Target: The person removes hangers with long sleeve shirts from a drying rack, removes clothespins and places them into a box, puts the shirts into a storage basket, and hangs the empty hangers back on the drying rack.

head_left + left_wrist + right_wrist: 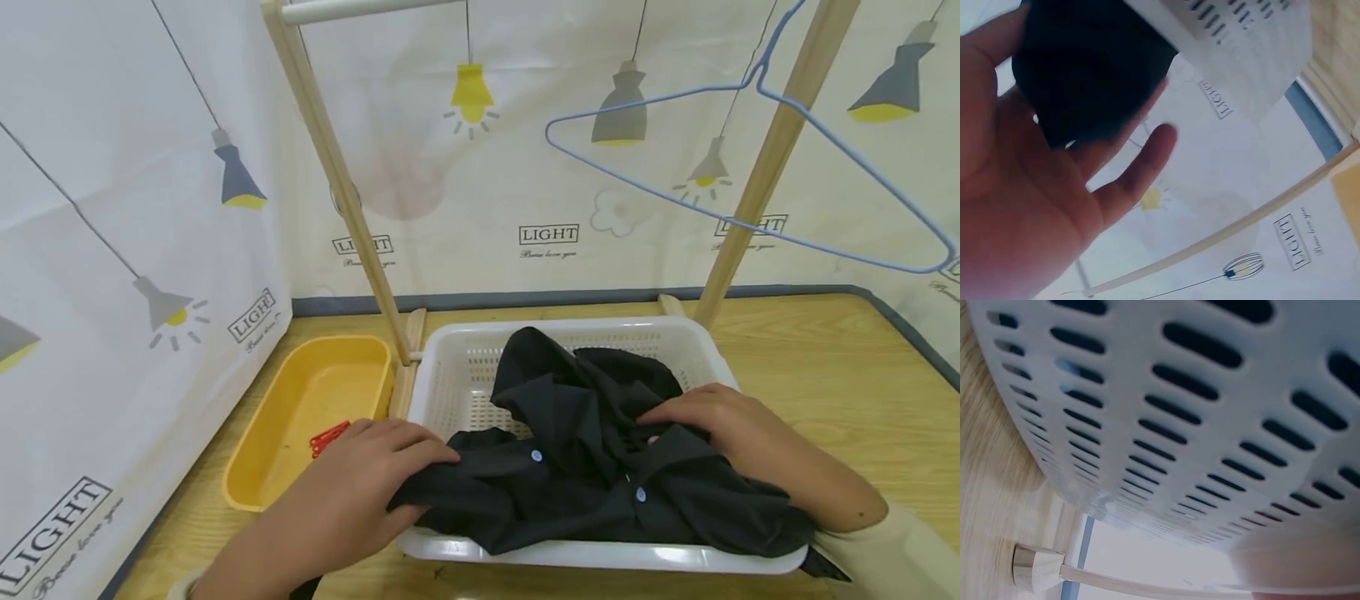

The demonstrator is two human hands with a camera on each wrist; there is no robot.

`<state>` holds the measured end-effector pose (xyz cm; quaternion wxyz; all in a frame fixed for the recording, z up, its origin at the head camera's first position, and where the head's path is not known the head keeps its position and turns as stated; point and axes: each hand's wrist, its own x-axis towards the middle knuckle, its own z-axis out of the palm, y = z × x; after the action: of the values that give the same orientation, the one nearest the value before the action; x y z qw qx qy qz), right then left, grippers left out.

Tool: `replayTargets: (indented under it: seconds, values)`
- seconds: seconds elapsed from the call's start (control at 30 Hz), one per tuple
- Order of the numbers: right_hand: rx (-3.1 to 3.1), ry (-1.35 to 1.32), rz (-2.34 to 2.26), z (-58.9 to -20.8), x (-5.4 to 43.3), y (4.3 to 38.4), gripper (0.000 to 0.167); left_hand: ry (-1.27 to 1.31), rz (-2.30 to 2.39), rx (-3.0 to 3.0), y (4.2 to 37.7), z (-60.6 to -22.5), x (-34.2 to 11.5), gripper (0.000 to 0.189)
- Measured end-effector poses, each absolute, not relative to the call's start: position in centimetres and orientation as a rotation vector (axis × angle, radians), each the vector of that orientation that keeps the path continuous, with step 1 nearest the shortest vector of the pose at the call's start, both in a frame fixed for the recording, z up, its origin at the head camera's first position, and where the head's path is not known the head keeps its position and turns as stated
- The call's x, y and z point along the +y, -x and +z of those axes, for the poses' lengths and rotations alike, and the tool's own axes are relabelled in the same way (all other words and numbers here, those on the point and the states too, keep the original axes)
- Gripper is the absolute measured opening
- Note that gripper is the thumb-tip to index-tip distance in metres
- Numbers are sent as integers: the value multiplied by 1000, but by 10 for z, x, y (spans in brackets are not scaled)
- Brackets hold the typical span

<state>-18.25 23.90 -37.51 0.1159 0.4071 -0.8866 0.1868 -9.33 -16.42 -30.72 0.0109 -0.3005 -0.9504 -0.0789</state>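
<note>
A black buttoned garment, seemingly a shirt [577, 492], lies bunched in the white slotted basket [450, 333], with part of it over the front rim. At its left end my left hand [367, 475] pinches the cloth between thumb and fingers. In the left wrist view, the dark cloth [1094, 69] sits between the thumb and fingers of that hand [1035, 194]. My right hand [738, 433] reaches over the basket's right side and grips a fold of the garment, its fingertips partly hidden in the cloth. The right wrist view mostly shows the basket's slotted wall [1129, 419].
Left of the basket, a yellow tray [258, 442] holds red clips [327, 438]. A wooden rack [352, 200] stands behind, with a white crossbar [367, 8] on top. At upper right hangs a blue hanger [645, 185]. The wooden table [840, 358] meets printed wall cloth.
</note>
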Motion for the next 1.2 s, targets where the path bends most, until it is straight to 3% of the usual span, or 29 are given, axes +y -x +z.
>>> replayTargets:
  seconds: [0.47,1.2]
  values:
    - [-2640,-1185,581,-373,236,184,26,679,-158,-2688,124,-322,-137,30]
    - [-2696,-1128,614,-372,239,180,23,754,-340,-2843,131,-353,-119,32]
